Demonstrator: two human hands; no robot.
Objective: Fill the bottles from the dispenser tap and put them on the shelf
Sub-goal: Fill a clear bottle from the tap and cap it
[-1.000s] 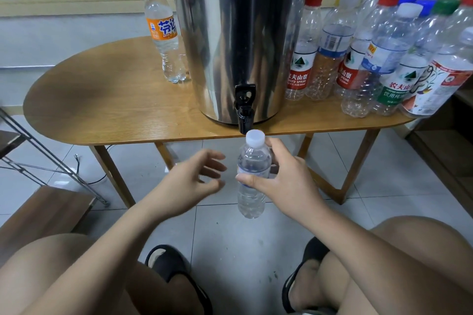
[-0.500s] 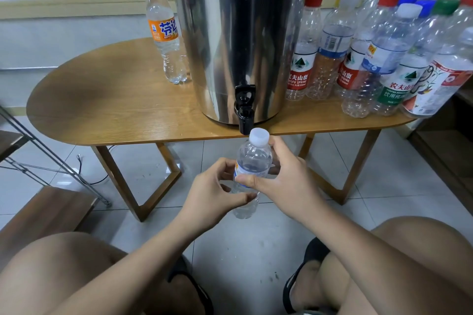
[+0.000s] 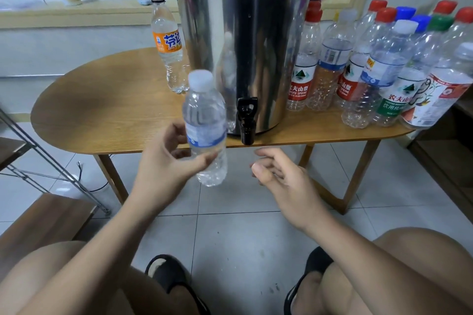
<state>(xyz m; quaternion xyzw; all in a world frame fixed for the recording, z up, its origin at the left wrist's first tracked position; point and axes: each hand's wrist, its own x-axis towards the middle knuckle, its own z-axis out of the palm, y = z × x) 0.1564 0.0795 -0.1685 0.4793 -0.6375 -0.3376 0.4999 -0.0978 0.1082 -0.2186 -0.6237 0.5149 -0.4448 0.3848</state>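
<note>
Left hand (image 3: 163, 163) grips the capped clear plastic bottle (image 3: 206, 128) — right hand (image 3: 279, 174) hangs loose, empty — shelving seems next.

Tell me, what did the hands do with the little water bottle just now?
The right hand, which held the white-capped water bottle under the tap, let go and is open. The left hand took hold of it and carried it up and to the left. The steel dispenser, the orange-label bottle and the crowd of bottles on the table stayed put.
</note>
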